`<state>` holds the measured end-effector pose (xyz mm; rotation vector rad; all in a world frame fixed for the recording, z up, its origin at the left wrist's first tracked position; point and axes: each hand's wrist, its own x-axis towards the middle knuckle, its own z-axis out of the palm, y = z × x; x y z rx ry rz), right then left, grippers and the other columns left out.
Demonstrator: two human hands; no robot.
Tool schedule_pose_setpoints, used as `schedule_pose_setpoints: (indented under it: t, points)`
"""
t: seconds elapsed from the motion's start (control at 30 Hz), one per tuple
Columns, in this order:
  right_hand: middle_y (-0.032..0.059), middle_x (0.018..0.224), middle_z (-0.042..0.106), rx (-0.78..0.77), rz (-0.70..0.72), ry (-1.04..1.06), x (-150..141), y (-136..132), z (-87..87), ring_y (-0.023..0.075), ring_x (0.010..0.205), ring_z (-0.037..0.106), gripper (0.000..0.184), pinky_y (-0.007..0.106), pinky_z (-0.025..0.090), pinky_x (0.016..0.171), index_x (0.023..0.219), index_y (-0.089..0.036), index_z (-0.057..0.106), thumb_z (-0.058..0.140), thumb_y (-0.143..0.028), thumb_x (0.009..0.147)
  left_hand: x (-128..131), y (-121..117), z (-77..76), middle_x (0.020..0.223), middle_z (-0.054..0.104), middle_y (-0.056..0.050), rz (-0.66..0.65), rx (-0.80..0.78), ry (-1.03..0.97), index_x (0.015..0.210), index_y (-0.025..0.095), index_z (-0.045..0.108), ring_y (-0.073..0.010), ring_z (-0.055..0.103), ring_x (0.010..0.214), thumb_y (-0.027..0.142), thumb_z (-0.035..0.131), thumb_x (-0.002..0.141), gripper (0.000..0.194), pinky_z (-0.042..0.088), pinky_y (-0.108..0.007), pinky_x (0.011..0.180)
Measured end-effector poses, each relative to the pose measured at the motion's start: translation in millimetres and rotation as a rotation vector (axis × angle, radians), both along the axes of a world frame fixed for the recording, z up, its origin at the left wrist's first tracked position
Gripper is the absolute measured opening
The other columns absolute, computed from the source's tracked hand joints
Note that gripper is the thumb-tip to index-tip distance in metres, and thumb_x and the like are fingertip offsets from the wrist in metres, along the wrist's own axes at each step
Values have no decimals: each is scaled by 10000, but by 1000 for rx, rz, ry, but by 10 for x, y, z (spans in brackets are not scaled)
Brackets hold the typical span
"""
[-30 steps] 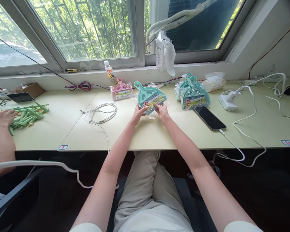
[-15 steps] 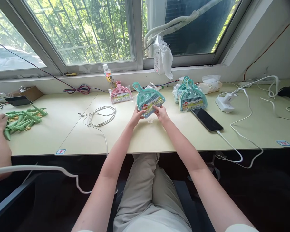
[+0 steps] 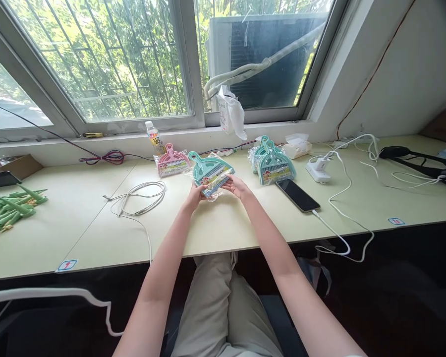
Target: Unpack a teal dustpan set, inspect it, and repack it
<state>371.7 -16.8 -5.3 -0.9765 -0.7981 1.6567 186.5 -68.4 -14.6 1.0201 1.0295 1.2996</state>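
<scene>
Teal dustpan set [image 3: 212, 177], mid-frame over the worktop [image 3: 223, 230], shows lower and further left than a second ago; a co-worker's hand has gone from the left edge. Crinkled clear film [image 3: 213, 197] wraps the fan-shaped pan [image 3: 203, 161] and bristled brush [image 3: 209, 173]. The looped handle [image 3: 192, 156] points upper left, long axis slanting to lower right. My left fingers [image 3: 197, 190] clamp the set's lower left corner; whether my right fingers [image 3: 229, 185] grip its right end, I can't tell.

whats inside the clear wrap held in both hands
A green dustpan, a brush and a printed label show through. The label covers part of the brush, the left hand a lower corner; the dustpan's back is hidden.
</scene>
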Motion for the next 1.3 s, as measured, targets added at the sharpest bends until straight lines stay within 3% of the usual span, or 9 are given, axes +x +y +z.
schedule_pose_setpoints:
  t: [0.17, 0.27, 0.33, 0.5, 0.63, 0.73, 0.97, 1.07, 1.3]
  points:
    - [79, 1151, 739, 401, -345, -514, 184, 85, -23, 208, 1010, 723, 330, 430, 543, 1033, 1079, -201, 724, 615, -30, 819, -226, 42, 60, 1103, 685, -74, 148, -66, -111, 1299, 228, 432, -178, 701, 756, 141, 670, 706, 644, 574, -270, 571]
    - [27, 1360, 660, 775, -250, -741, 201, 133, -78, 240, 1307, 570, 600, 446, 385, 1189, 1162, -298, 746, 692, 61, 684, -324, 47, 50, 955, 708, -94, 137, -142, -150, 1200, 145, 556, -168, 667, 706, 118, 651, 735, 476, 535, -240, 518]
    - [29, 1340, 677, 873, -146, -780, 182, 162, -119, 253, 1298, 567, 490, 447, 389, 1177, 1063, -303, 793, 751, 16, 693, -363, 38, 46, 877, 710, -102, 115, -206, -165, 1156, 109, 591, -159, 639, 651, 101, 641, 745, 415, 517, -231, 483]
    - [16, 1368, 669, 918, -177, -727, 164, 164, -153, 276, 1303, 535, 118, 474, 348, 1174, 843, -323, 831, 776, -220, 824, -426, 7, 47, 787, 710, -112, -22, -247, -165, 1189, 83, 552, -110, 534, 479, 107, 576, 807, 383, 455, -193, 408]
    - [-5, 1409, 644, 954, -62, -558, 165, 77, -63, 253, 1320, 540, 160, 413, 404, 1121, 988, -351, 822, 702, -294, 899, -483, 19, 28, 768, 714, -109, -69, -297, -133, 1168, 94, 536, -74, 436, 395, 125, 580, 833, 339, 396, -168, 356]
    - [1, 1166, 766, 941, -84, -606, 136, 27, -3, 236, 1185, 609, 207, 390, 429, 1072, 1000, -364, 817, 655, -261, 920, -515, 29, 12, 799, 723, -110, -76, -319, -116, 1184, 98, 548, -68, 414, 386, 144, 568, 858, 329, 400, -172, 351]
    - [20, 820, 784, 859, -127, -815, 174, 71, -65, 252, 967, 586, 223, 392, 404, 998, 989, -322, 827, 625, -251, 927, -474, -41, 21, 820, 702, -82, -122, -215, -82, 1150, 112, 617, -125, 632, 587, 129, 643, 850, 301, 525, -191, 483]
    - [22, 874, 772, 850, -129, -872, 203, 88, -89, 236, 925, 594, 235, 394, 398, 1021, 969, -326, 831, 619, -235, 921, -448, -66, 21, 772, 673, -62, -169, -218, 10, 1029, 105, 610, -128, 637, 550, 90, 691, 804, 239, 530, -209, 485]
    - [43, 1275, 669, 825, -235, -749, 117, 101, -175, 231, 1259, 553, 368, 410, 405, 1156, 1143, -315, 776, 603, -141, 869, -468, -69, 1, 899, 727, -92, -315, -113, 87, 1117, 122, 581, -143, 663, 565, 146, 714, 794, 350, 527, -226, 496]
